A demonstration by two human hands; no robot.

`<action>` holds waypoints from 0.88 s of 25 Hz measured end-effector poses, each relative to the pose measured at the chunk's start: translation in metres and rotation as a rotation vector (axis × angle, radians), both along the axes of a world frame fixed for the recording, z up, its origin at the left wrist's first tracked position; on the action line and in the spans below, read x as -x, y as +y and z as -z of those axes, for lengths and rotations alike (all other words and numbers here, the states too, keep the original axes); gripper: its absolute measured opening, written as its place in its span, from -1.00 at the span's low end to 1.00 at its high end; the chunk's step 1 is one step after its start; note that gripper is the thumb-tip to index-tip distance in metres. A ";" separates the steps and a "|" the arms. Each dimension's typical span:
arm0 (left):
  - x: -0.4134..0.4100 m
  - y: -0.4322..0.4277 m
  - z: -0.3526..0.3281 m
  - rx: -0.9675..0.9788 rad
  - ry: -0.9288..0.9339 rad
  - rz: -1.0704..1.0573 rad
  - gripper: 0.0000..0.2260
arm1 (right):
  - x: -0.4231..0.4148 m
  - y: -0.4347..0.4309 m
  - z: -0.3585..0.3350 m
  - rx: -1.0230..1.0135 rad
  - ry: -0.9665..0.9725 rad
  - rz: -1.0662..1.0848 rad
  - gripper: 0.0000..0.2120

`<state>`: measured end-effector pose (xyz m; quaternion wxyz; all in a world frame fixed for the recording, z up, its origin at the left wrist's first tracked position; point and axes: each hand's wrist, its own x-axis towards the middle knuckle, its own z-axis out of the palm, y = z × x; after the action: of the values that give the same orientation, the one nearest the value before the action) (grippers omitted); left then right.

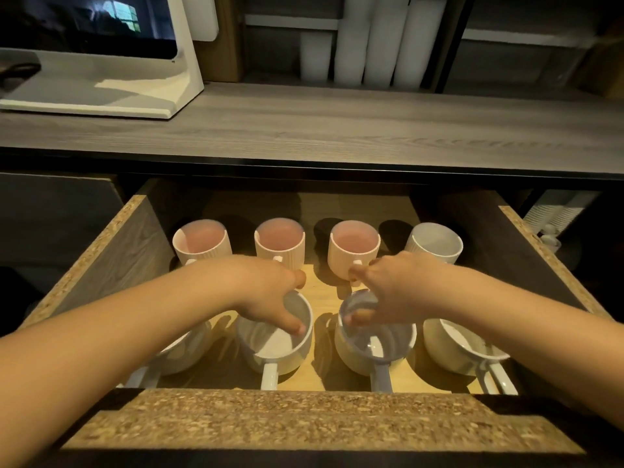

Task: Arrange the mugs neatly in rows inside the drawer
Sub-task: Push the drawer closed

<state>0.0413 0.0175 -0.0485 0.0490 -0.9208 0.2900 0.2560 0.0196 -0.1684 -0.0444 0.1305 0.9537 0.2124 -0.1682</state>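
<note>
The open drawer (pixel 317 422) holds two rows of mugs. At the back stand three pink ribbed mugs (pixel 202 243) (pixel 279 239) (pixel 354 246) and one white ribbed mug (pixel 435 243). In front are several white round mugs with handles toward me. My left hand (pixel 270 292) grips the rim of the second front mug (pixel 275 347), fingers inside it. My right hand (pixel 388 288) grips the rim of the third front mug (pixel 373 346), which looks blurred. The far-left front mug (pixel 175 356) is mostly hidden under my left forearm; the far-right one (pixel 462 349) is partly under my right arm.
A grey wooden counter (pixel 337 130) runs above the drawer, with a white appliance (pixel 101 62) at the left and white cup stacks (pixel 371 42) on the shelf behind. More stacked white items (pixel 553 217) sit to the right of the drawer.
</note>
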 end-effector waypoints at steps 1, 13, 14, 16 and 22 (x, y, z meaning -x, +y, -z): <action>0.000 -0.003 -0.005 0.006 -0.035 0.010 -0.40 | 0.000 0.001 -0.005 0.003 -0.056 -0.015 -0.40; 0.084 -0.003 -0.049 0.202 -0.348 0.076 -0.64 | 0.077 -0.001 -0.034 -0.194 -0.291 0.052 -0.53; 0.093 0.001 -0.050 0.241 -0.349 0.065 -0.65 | 0.089 -0.002 -0.034 -0.217 -0.302 0.054 -0.54; 0.112 0.006 -0.046 0.321 -0.345 0.034 -0.65 | 0.112 -0.002 -0.033 -0.275 -0.300 0.080 -0.54; 0.142 0.013 -0.011 0.487 -0.397 -0.027 -0.66 | 0.150 -0.008 -0.013 -0.425 -0.328 0.194 -0.51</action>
<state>-0.1005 0.0305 -0.0372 -0.1207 -0.9412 0.3155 -0.0050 -0.1306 -0.1766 -0.0310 -0.0564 0.9900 0.1269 0.0250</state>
